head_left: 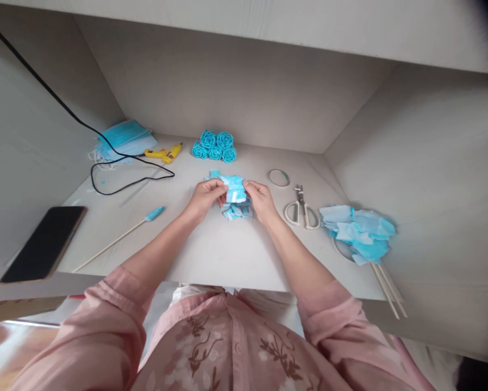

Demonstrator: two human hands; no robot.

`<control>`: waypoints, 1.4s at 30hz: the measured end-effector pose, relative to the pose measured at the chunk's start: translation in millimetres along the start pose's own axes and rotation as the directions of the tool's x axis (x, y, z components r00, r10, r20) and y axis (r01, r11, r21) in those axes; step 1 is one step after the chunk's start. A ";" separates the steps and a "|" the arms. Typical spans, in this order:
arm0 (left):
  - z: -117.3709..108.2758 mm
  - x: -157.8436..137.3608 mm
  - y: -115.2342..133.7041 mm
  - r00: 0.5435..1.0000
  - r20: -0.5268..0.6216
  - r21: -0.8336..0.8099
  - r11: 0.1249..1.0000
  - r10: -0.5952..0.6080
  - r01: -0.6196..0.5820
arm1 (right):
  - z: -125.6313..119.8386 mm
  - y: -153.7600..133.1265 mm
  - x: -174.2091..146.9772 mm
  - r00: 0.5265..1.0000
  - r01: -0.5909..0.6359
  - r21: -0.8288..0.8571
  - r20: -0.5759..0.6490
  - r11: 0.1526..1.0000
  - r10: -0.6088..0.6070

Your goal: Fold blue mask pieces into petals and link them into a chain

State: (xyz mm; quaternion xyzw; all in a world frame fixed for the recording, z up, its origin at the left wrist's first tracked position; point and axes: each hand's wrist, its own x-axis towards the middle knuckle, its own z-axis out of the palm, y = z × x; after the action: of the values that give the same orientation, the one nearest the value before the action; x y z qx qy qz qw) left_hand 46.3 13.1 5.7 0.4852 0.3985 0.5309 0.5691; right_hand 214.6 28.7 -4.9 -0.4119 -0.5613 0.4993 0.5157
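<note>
A small light-blue piece of mask fabric [235,187] with a white patch is stretched between my two hands. My left hand [205,198] pinches its left edge; my right hand [260,196] grips the right edge. Under it, more blue fabric pieces [238,212] lie in a loose heap on the tabletop. Just behind the hands sits a stack of blue rolled roses [214,146]. White-handled scissors [301,209] rest to the right of my right hand, their blades pointing away. Left of my left hand lies a thin stick with a blue wrapped tip [154,213].
Toward the back left are a yellow glue gun [166,154], folded blue masks [124,136] and a looped black cable [133,193]. A dark phone [44,244] lies front left. On the right are a tape ring [279,177], a blue fabric pile [360,228] and sticks [388,290] overhanging the front edge.
</note>
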 end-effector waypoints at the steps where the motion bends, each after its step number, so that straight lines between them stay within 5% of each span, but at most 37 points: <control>1: -0.4 0.2 0.1 1.000 -0.026 0.006 1.000 0.013 -0.013 | -0.2 -0.7 0.0 1.000 -0.011 0.017 0.023 1.000 0.010; 5: -1.9 1.5 -0.3 0.995 -0.080 0.021 0.998 0.060 -0.059 | -0.6 -1.7 0.2 0.995 -0.027 -0.012 0.101 1.000 0.028; 10: -1.8 1.3 0.1 1.000 -0.005 -0.078 0.997 0.004 -0.004 | -0.5 -0.6 0.7 0.999 -0.001 -0.061 0.041 0.998 0.004; 18: -0.5 -1.0 -1.8 0.999 0.031 0.046 0.999 -0.011 0.009 | -1.1 1.2 -0.2 0.998 0.056 -0.080 0.042 0.995 -0.052; 23: -6.8 3.3 2.9 0.983 -0.130 0.019 0.991 0.132 -0.131 | -4.7 1.9 0.4 0.997 0.074 -0.024 0.003 0.997 -0.074; 28: -23.2 13.4 10.5 0.874 -0.390 0.010 0.950 0.291 -0.312 | -12.0 0.6 10.1 0.991 0.128 -0.101 -0.026 0.987 -0.131; 30: -28.4 16.8 12.5 0.830 -0.449 0.042 0.936 0.330 -0.350 | -12.0 0.3 20.2 0.979 0.203 -0.287 0.054 0.936 -0.195; 32: -32.2 19.6 13.9 0.787 -0.503 0.066 0.924 0.357 -0.376 | -8.4 0.8 33.8 0.950 0.310 -0.524 0.190 0.793 -0.246; 36: -38.1 23.4 14.9 0.742 -0.560 0.056 0.911 0.368 -0.409 | 8.6 6.9 65.0 0.915 0.390 -0.788 0.389 0.477 -0.104; 42: -45.2 27.1 6.6 0.748 -0.567 0.050 0.922 0.343 -0.385 | 31.3 22.0 94.2 0.886 0.409 -0.826 0.461 0.388 0.049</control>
State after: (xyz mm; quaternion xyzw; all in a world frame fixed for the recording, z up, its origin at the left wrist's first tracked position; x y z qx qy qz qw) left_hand 4.3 45.6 4.3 0.3537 0.4279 0.7647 0.3272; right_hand 170.3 120.0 -9.8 -0.4434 -0.8777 0.1275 0.1294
